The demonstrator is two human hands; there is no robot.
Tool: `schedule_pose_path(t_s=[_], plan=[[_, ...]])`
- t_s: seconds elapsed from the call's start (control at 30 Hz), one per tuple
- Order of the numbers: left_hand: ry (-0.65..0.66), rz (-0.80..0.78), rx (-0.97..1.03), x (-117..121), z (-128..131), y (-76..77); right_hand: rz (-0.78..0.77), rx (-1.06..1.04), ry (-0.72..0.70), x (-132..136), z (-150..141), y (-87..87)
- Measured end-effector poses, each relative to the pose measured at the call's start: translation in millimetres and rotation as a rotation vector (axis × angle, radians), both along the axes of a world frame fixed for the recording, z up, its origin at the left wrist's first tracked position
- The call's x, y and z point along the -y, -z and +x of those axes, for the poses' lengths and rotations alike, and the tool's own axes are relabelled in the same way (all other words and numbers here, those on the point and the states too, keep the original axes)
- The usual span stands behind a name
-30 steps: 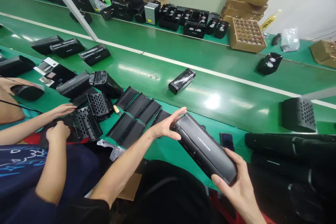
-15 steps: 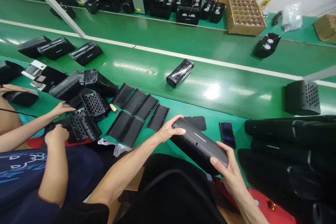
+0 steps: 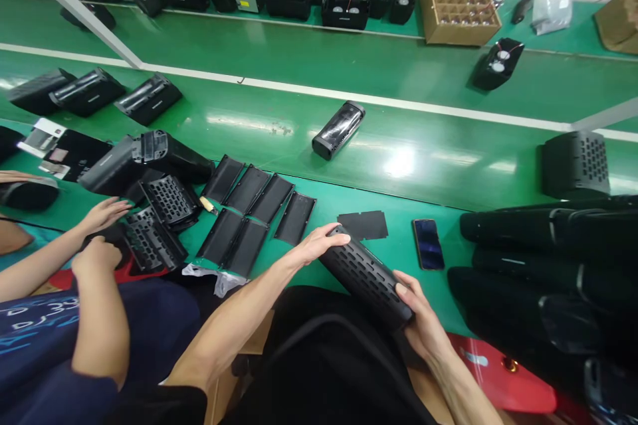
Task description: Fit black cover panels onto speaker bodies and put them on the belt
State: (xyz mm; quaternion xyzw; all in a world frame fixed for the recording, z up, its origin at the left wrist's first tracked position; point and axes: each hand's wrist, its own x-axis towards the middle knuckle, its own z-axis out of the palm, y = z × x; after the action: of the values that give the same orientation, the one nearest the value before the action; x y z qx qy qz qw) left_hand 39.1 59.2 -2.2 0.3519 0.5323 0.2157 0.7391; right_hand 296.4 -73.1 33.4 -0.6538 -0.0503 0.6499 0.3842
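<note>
- Far left: a row of three black units (image 3: 88,91) lies on the glossy green surface (image 3: 448,159).
- Left: a co-worker's hands (image 3: 102,214) are beside two perforated panels (image 3: 172,198), one behind the other; whether they grip anything is unclear.
- Left of centre: a yellow-handled tool (image 3: 207,204) lies between the perforated panels and six flat black panels (image 3: 248,188), which are spread on the green bench (image 3: 399,249).
- Centre: the left hand (image 3: 319,244) grips the upper-left end of the black casing (image 3: 366,279), thumb on the slotted face.
- Centre: the casing is held over the near edge of the bench, in front of the person's body, slanting down to the right. Contact with the lap cannot be determined.
- Behind the casing: a thin black sheet (image 3: 366,224) lies flat on the bench; farther back, a glossy black unit (image 3: 339,129) rests alone on the green surface.
- Right of centre: the right hand (image 3: 421,319) clasps the lower-right end of the casing, well apart from the left hand.
- Right: a phone (image 3: 428,244) lies on the bench near a group of dark units (image 3: 533,279).
- Far right: a perforated unit (image 3: 575,163) stands behind this group.
</note>
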Motion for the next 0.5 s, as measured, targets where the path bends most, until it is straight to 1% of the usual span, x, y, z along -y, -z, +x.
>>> schedule_pose_path(t_s=[0.07,0.1,0.17,0.23,0.27,0.37,0.43,0.5], plan=[[-0.008,-0.001,-0.016,-1,0,-1.6,0.008,-0.016,0.020,2,1,0.8],[-0.040,-0.007,-0.006,0,1,-2.2,0.017,-0.033,0.030,2,1,1.1],[-0.166,-0.021,0.065,7,5,-2.6,0.032,-0.087,0.071,1,-3,1.3],[-0.293,-0.039,0.192,20,15,-1.9,0.051,-0.170,0.134,-2,-13,1.0],[-0.335,-0.051,0.256,28,21,-1.1,0.061,-0.211,0.164,-4,-21,0.7],[-0.399,-0.070,0.383,45,37,1.6,0.108,-0.290,0.221,-10,-44,-1.0],[-0.441,-0.063,0.400,48,40,2.9,0.129,-0.319,0.221,-11,-56,-2.5],[-0.441,-0.054,0.401,45,36,3.6,0.148,-0.343,0.205,-11,-62,-3.9]])
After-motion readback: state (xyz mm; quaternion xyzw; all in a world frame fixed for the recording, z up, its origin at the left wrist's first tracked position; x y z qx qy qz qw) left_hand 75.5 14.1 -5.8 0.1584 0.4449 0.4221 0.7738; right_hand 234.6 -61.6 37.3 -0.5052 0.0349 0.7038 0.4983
